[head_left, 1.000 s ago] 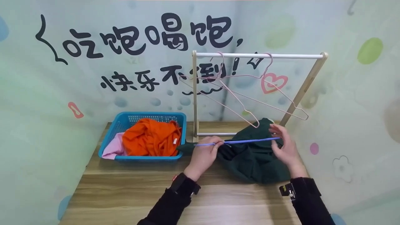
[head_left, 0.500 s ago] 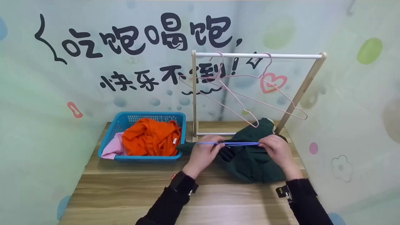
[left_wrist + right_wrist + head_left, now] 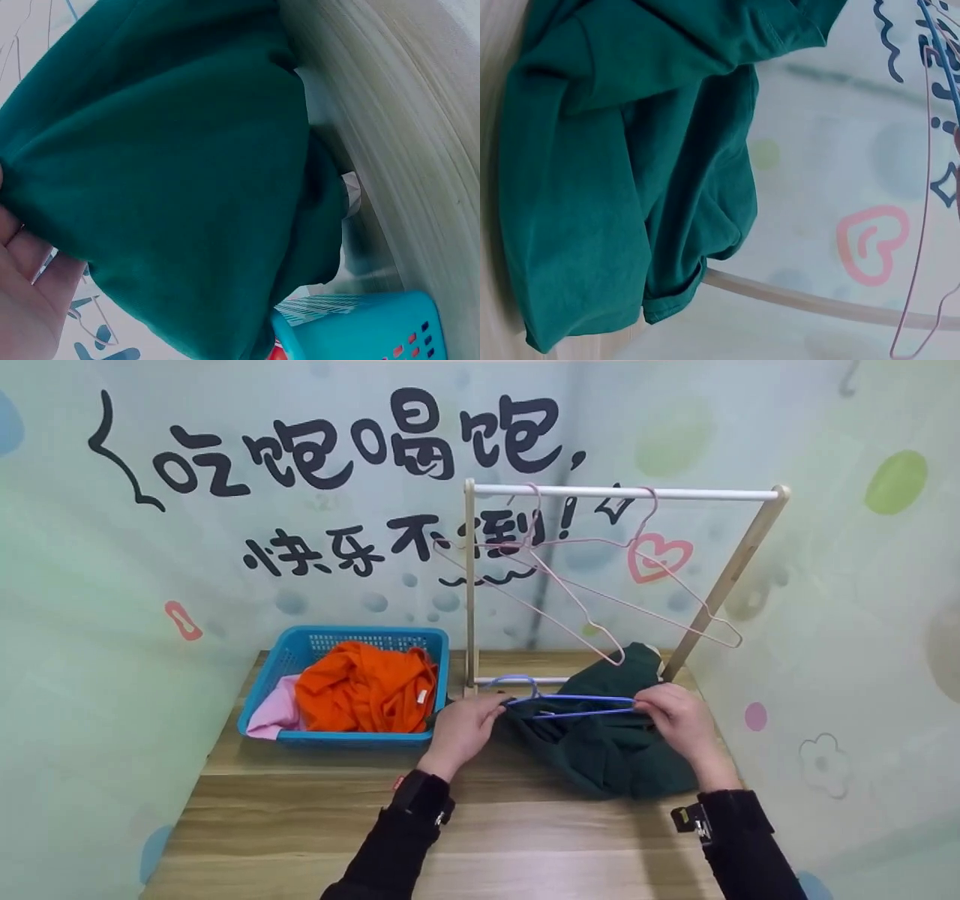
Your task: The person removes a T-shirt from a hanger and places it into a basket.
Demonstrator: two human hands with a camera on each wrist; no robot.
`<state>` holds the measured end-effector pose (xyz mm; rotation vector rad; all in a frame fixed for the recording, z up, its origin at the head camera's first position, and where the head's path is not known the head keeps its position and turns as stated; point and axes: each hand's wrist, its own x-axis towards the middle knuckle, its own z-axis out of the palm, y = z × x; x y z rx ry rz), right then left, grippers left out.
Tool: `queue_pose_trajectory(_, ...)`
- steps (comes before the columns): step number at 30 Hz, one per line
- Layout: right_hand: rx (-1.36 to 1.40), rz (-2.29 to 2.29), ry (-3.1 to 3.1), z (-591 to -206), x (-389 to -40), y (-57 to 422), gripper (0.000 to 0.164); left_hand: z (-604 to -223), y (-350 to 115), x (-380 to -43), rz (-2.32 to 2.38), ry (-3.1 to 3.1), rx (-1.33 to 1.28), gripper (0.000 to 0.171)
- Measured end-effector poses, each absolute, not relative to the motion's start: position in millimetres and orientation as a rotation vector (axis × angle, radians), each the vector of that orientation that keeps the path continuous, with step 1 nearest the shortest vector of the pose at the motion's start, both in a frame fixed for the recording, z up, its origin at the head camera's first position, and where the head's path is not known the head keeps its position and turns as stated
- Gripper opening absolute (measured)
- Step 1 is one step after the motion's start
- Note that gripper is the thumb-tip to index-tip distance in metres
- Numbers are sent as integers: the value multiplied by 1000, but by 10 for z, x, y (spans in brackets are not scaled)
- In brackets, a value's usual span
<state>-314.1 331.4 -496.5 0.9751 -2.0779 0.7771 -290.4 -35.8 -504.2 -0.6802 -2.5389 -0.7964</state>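
A dark green shirt (image 3: pixel 622 757) lies bunched on the table, partly raised at its left end. My left hand (image 3: pixel 461 727) pinches the shirt's edge at the left; in the left wrist view the lifted cloth (image 3: pixel 172 165) hangs from the fingers (image 3: pixel 56 281). A blue clothes hanger (image 3: pixel 589 698) spans the opening of the shirt, its hook pointing left and back. With thumb and fingers, my right hand (image 3: pixel 682 724) pinches the hanger's right end. The hanger's left end goes in behind the cloth by my left hand and is hidden there.
Behind the shirt stands a rack with a white top rail (image 3: pixel 697 495) and wooden posts. Two pink hangers (image 3: pixel 574 581) hang from it. At the left is a blue basket (image 3: pixel 337 740) holding orange cloth (image 3: pixel 367 690) and pink cloth (image 3: pixel 277 709). Printed walls border the table (image 3: pixel 315 817).
My right hand has closed on the hanger's right end. My left hand has left the hanger's middle, shifted left and now pinches the shirt's edge. The hanger's hook has come into view.
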Motion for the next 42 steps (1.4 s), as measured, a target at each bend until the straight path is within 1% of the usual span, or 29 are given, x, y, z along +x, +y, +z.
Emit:
queue_pose_trajectory(4, 906, 763, -2132, -4903, -3099, 3479, 26, -5099, -412, -2913, -827, -2530, -566, 19)
queue_pose_trajectory(8, 867, 719, -2189, -4792, -3065, 3670, 22, -5185, -502, -2935, -873, -2556, -410, 23)
queue_pose_trajectory(10, 853, 697, -2214, -4728, -3057, 3771, 14, -5236, -555, -2951, -892, -2573, -345, 24)
queue_pose_trajectory(15, 722, 772, -2230, -4610, -3009, 3991, 9, -5384, -701, -2960, -867, -2596, -225, 19)
queue_pose_trajectory(17, 648, 847, -2217, -4586, -2978, 4046, 12, -5444, -746, -2950, -853, -2613, -192, 17)
queue_pose_trajectory(19, 578, 909, -2197, -4572, -2954, 4078, 11, -5493, -769, -2937, -834, -2637, -173, 17)
queue_pose_trajectory(24, 429, 1008, -2128, -4549, -2952, 4075, 5, -5542, -744, -2917, -783, -2670, -187, 19)
queue_pose_trajectory(30, 281, 1131, -2046, -4509, -2992, 4070, 6, -5565, -621, -2864, -797, -2664, -206, 28)
queue_pose_trajectory(35, 126, 1163, -2029, -4430, -3007, 4096, 14, -5624, -481, -2828, -792, -2661, -320, 37)
queue_pose_trajectory(39, 22, 1168, -2020, -4395, -3015, 4121, 20, -5704, -359, -2811, -737, -2712, -392, 50)
queue_pose_trajectory(42, -40, 1148, -2027, -4403, -3034, 4137, 24, -5756, -265, -2800, -701, -2792, -401, 65)
